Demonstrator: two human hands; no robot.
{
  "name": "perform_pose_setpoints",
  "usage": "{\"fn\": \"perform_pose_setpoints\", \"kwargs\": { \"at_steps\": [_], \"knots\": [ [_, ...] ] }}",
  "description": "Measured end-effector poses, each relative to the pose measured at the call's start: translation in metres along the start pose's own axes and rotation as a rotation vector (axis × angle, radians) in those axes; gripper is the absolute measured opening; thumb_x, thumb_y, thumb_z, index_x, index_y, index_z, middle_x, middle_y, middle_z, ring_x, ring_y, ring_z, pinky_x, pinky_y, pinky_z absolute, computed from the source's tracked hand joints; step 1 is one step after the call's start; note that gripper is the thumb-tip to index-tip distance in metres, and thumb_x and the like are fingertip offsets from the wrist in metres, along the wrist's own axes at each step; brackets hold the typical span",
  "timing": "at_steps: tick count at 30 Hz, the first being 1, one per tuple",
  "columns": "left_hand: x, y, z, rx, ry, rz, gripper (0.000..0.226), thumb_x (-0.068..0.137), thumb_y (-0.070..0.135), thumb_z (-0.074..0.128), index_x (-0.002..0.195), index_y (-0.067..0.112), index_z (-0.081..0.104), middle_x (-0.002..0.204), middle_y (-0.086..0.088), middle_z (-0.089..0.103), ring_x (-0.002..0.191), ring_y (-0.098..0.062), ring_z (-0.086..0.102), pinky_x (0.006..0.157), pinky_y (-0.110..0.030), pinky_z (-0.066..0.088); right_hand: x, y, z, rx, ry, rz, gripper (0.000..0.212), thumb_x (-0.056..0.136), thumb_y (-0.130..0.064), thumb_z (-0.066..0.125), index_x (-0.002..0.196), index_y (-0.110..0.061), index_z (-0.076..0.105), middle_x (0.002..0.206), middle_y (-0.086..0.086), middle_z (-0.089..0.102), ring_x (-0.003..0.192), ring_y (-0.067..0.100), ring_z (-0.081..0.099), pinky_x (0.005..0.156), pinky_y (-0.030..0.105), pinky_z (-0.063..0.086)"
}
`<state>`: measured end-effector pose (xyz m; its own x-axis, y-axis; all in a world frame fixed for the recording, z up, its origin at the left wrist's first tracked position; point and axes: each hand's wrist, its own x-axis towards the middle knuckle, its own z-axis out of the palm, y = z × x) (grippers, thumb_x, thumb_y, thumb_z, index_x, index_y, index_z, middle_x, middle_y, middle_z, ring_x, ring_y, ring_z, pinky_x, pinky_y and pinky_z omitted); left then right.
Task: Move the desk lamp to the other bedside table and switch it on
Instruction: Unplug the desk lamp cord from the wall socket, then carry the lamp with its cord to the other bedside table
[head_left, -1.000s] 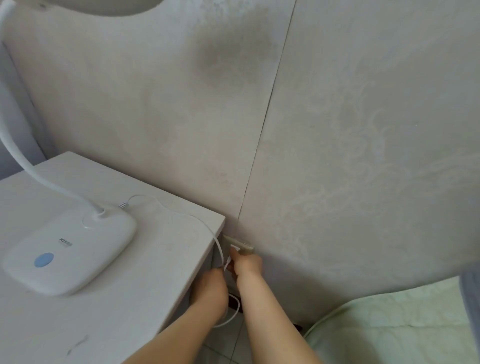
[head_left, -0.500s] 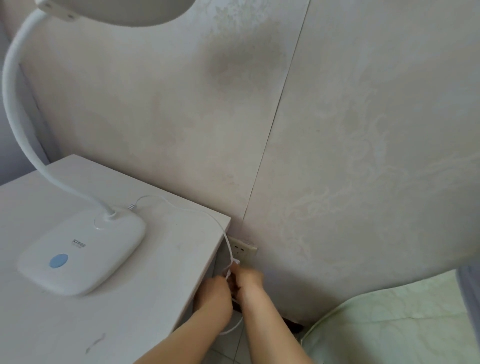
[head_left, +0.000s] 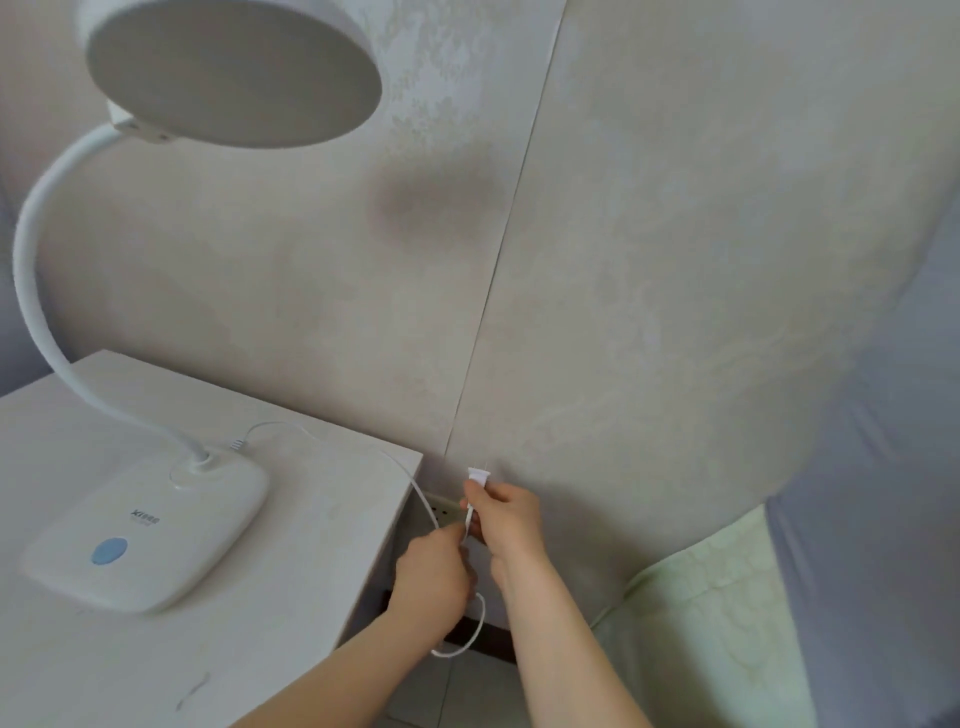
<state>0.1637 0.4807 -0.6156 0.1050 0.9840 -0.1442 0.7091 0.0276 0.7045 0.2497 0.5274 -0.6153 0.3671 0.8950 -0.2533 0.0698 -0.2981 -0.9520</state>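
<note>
Right hand (head_left: 506, 517) pinches plug (head_left: 477, 475) just above outlet (head_left: 441, 512), prongs up; left hand (head_left: 431, 582) grips cord (head_left: 415, 486) below.

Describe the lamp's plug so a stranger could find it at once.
Start at the white bedside table against the wall; just past its right corner two hands meet. The right hand pinches the plug, a small white block sticking up above the fingers, cord trailing below.
</note>
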Motion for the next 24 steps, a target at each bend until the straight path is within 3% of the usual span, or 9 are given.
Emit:
{"fn": "perform_pose_setpoints", "kwargs": {
  "at_steps": [3,7,10,12,14,17,20,22,24],
  "knots": [
    [-0.006,0.007,-0.016,-0.118,0.005,0.05,0.028,0.094,0.009,0.042,0.106,0.02,0.064,0.083,-0.001,0.076,0.073,-0.015,0.072,0.07,-0.024,0.056,-0.014,-0.02,-0.008,-0.021,-0.022,-0.062,0.017,0.086,-0.013,0.064,0.072,-0.008,0.073,0.073,0.009,0.069,0.068,0.023,0.06,0.069,0.042,0.053],
    [-0.014,0.008,-0.041,-0.204,-0.026,0.133,0.03,0.094,0.006,0.043,0.107,0.017,0.067,0.082,-0.005,0.076,0.073,-0.018,0.074,0.081,-0.036,0.059,-0.033,-0.04,-0.013,0.008,-0.068,-0.118,0.019,0.09,-0.015,0.061,0.075,-0.006,0.07,0.067,0.005,0.066,0.059,0.018,0.057,0.058,0.033,0.05],
    [-0.016,0.002,-0.057,-0.168,-0.028,0.175,0.022,0.093,0.01,0.048,0.09,0.018,0.068,0.079,-0.002,0.076,0.074,-0.016,0.074,0.083,-0.037,0.058,-0.04,-0.047,-0.006,-0.083,-0.116,-0.147,0.02,0.093,-0.02,0.054,0.08,-0.009,0.063,0.068,0.002,0.062,0.059,0.017,0.055,0.055,0.032,0.047],
    [-0.017,-0.004,-0.065,-0.119,-0.01,0.191,0.024,0.092,0.012,0.051,0.077,0.026,0.063,0.076,0.002,0.075,0.072,-0.012,0.073,0.081,-0.031,0.057,-0.039,-0.047,0.003,-0.162,-0.137,-0.154,0.015,0.091,-0.019,0.053,0.083,-0.009,0.06,0.069,0.002,0.057,0.062,0.019,0.051,0.06,0.033,0.043],
    [-0.017,-0.012,-0.071,-0.03,0.029,0.185,0.029,0.091,0.014,0.053,0.07,0.033,0.058,0.07,0.007,0.07,0.07,-0.009,0.068,0.068,-0.019,0.051,-0.037,-0.044,0.016,-0.236,-0.138,-0.158,0.006,0.085,-0.013,0.052,0.085,-0.009,0.057,0.074,0.004,0.055,0.069,0.022,0.05,0.065,0.036,0.042],
    [-0.018,-0.021,-0.077,0.072,0.078,0.176,0.022,0.094,0.021,0.053,0.083,0.029,0.071,0.072,0.007,0.065,0.074,-0.012,0.06,0.057,-0.02,0.034,-0.036,-0.039,0.034,-0.354,-0.149,-0.137,0.005,0.082,-0.009,0.048,0.082,-0.014,0.051,0.077,0.002,0.053,0.07,0.019,0.051,0.062,0.03,0.043],
    [-0.015,-0.025,-0.08,0.153,0.045,0.147,0.025,0.097,0.025,0.05,0.105,0.02,0.073,0.1,-0.002,0.074,0.093,-0.017,0.067,0.07,-0.022,0.043,-0.035,-0.032,0.048,-0.435,-0.233,-0.126,0.02,0.074,0.002,0.043,0.068,-0.018,0.042,0.066,0.0,0.046,0.061,0.015,0.043,0.051,0.025,0.031],
    [-0.012,-0.026,-0.08,0.202,0.016,0.123,0.028,0.096,0.023,0.049,0.109,0.018,0.073,0.107,-0.005,0.073,0.099,-0.02,0.066,0.081,-0.027,0.048,-0.033,-0.03,0.053,-0.478,-0.274,-0.127,0.032,0.073,0.007,0.038,0.06,-0.022,0.035,0.059,-0.005,0.042,0.056,0.011,0.038,0.049,0.023,0.027],
    [-0.01,-0.026,-0.082,0.219,0.006,0.116,0.027,0.096,0.023,0.049,0.108,0.017,0.073,0.106,-0.005,0.073,0.099,-0.02,0.067,0.082,-0.028,0.049,-0.031,-0.032,0.054,-0.551,-0.29,-0.128,0.034,0.077,0.006,0.036,0.061,-0.024,0.034,0.059,-0.004,0.041,0.055,0.009,0.037,0.05,0.023,0.027]
  ]
}}
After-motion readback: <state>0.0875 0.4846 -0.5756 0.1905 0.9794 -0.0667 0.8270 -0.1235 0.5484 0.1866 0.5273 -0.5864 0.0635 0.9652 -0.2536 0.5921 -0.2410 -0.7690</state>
